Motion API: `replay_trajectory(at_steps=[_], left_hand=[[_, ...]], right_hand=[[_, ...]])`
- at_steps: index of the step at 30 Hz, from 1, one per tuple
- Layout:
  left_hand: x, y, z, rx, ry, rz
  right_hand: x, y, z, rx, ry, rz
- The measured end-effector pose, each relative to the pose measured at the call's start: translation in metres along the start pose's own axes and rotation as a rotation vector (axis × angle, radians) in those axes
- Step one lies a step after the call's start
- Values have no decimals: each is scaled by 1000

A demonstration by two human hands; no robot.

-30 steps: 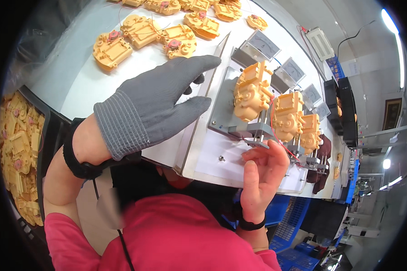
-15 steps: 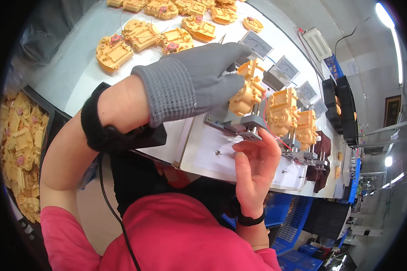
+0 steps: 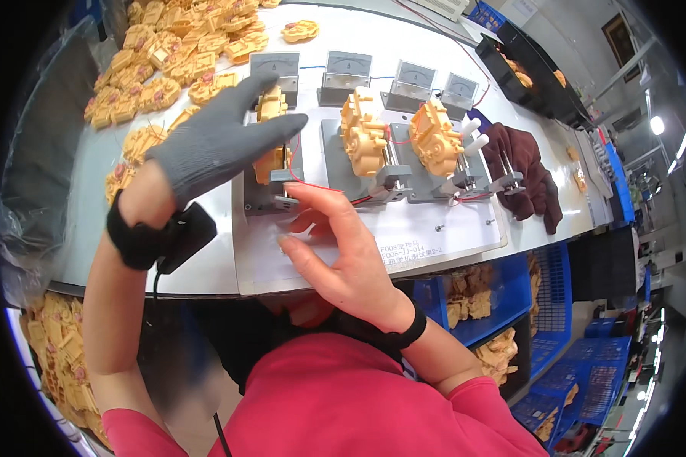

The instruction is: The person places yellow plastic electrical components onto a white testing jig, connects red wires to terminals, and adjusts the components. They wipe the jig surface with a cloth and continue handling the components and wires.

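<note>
My left hand (image 3: 209, 145), in a grey glove, lies over a yellow plastic part (image 3: 270, 107) seated in the leftmost grey fixture (image 3: 261, 199). Its thumb and forefinger sit either side of the part. My bare right hand (image 3: 335, 247) hovers just in front of that fixture with its fingers curled and apart. Its forefinger tip touches the small grey clamp (image 3: 286, 199), where a red wire (image 3: 320, 187) runs. Nothing is in its palm. A black band and a black box (image 3: 179, 234) sit on my left wrist.
Two more fixtures hold yellow parts (image 3: 362, 131) (image 3: 434, 137) on a white board (image 3: 434, 228). Several grey dial meters (image 3: 347, 70) stand behind. Loose yellow parts (image 3: 168, 53) are heaped at back left, and a dark brown cloth (image 3: 526, 164) lies right. Blue bins (image 3: 503, 297) sit below.
My gloved left hand has swung from the middle fixture onto the part in the leftmost one. My right hand has come to that fixture's clamp with its fingers spread.
</note>
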State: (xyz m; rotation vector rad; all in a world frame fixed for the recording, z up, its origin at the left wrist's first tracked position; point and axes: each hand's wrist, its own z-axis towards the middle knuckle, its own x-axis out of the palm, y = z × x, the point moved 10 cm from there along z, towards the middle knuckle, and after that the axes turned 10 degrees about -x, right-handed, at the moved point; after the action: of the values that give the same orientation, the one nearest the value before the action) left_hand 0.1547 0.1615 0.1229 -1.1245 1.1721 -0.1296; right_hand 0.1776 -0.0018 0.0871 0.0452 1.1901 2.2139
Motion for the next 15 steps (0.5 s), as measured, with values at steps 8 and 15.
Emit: replay_trajectory(at_steps=[8, 15], left_hand=[[11, -28, -9, -122, 184, 6], [-2, -31, -1, 2, -142, 331]], right_hand=[[2, -15, -10, 83, 23, 104], [3, -7, -15, 55, 14, 145]])
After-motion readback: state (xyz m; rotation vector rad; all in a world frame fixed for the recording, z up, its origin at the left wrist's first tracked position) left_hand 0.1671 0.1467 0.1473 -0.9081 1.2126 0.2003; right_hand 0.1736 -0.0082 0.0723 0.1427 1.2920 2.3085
